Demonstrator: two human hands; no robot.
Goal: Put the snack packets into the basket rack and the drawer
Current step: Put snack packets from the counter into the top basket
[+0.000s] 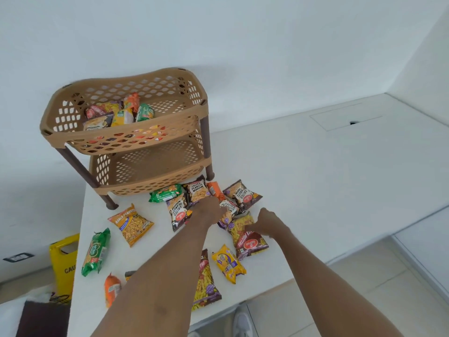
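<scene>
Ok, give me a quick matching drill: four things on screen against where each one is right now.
Things:
1. green packet
2. top basket
3. bottom basket
4. left hand

Places or states:
A. holds several packets
B. on the salted peanuts packets
C. shows no packets
D. lies near the table's left edge

Pairs: 1-D, 2-A, 3-C, 4-B

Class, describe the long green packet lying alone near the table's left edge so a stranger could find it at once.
Start at the tan basket rack on the white table. Move toward the near left edge, past the orange masala peanuts packet. The long green packet lies there alone, the only long, narrow green one.
</scene>
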